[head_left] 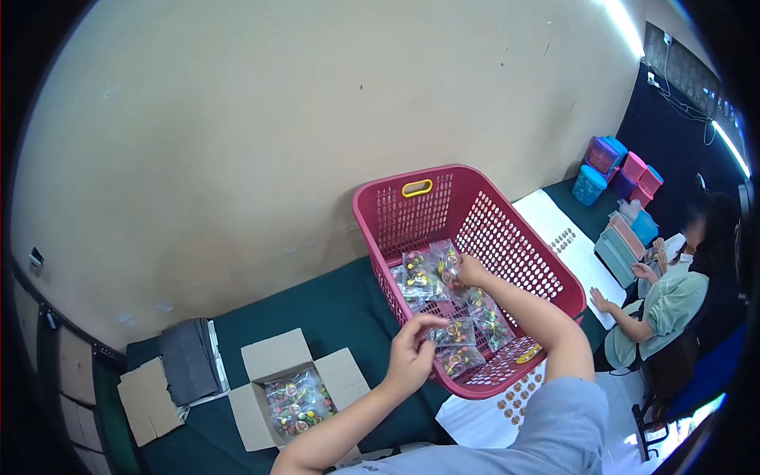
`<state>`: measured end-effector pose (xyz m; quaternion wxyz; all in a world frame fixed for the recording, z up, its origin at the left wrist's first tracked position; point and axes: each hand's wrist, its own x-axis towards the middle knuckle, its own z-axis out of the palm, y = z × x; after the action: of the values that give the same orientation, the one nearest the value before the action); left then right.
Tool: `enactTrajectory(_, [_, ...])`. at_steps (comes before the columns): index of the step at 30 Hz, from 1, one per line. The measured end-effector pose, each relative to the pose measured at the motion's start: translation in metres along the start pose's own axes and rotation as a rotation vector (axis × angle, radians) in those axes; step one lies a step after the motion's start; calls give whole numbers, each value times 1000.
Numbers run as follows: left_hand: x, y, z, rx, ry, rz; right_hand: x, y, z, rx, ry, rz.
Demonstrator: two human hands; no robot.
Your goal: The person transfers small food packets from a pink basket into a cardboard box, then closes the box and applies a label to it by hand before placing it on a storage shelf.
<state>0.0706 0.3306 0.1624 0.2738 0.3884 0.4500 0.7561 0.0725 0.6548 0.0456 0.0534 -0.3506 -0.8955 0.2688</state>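
A pink plastic laundry basket [570, 297] with perforated sides holds several clear packets of colourful sweets [489, 321]. My right hand [473, 271] reaches inside, its fingers closed on one clear packet of sweets [446, 261] near the middle of the pile. Over the basket's near left rim is my left hand [412, 352], fingers loosely bent and apart, beside another packet [456, 333]. I see nothing held in it, though part of its fingers is hidden. An open cardboard box [273, 346] with similar packets stands left of the basket.
Dark folders [190, 360] and a flat cardboard piece [149, 400] lie at the left on the green tablecloth [340, 305]. White sheets [582, 257] bear rows of small round items. A person [661, 309] sits at the right, near stacked baskets [617, 249] and coloured tubs [590, 186].
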Motion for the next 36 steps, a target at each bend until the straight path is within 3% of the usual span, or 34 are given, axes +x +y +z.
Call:
enactTrajectory(2, [-15, 13, -17, 62, 5, 27, -43, -76, -58, 224, -13, 31])
enactTrajectory(6, [-33, 37, -43, 98, 171, 73, -129, -150, -111, 927, -31, -303])
enactTrajectory(8, [-38, 49, -52, 162, 207, 47, -183, -183, -119, 1029, -47, -385])
enactTrajectory(11, [-48, 75, -48, 21, 129, 27, -250, -210, -105, 1183, -169, -410])
enactTrajectory(13, [-65, 90, -41, -49, 37, 8, -277, -216, -87, 1173, -236, -446])
enactTrajectory(18, [-106, 116, -37, -152, 82, -44, -329, -236, -45, 1273, -295, -464])
enactTrajectory(20, [-123, 123, -44, -76, 96, -50, -342, -241, -33, 1204, -157, -549])
enactTrajectory(22, [-137, 128, -50, -101, 94, -55, -354, -252, -24, 1216, -142, -551])
enactTrajectory(24, [-150, 136, -55, 66, 45, -16, -367, -263, -17, 1238, -99, -555])
enactTrajectory(26, [-162, 143, -59, 101, 60, -14, -375, -266, -9, 1268, -279, -449])
enactTrajectory(28, [-170, 154, -64, 191, 58, 14, -385, -276, -5, 1221, -302, -403])
enactTrajectory(29, [-179, 157, -71, 214, 99, -113, -387, -279, -2, 1223, -309, -403])
enactTrajectory(34, [-195, 164, -89, 146, 130, -119, -391, -292, 16, 1218, -317, -432])
enactTrajectory(36, [-202, 164, -95, 299, 169, -62, -396, -301, 22, 1233, -326, -418])
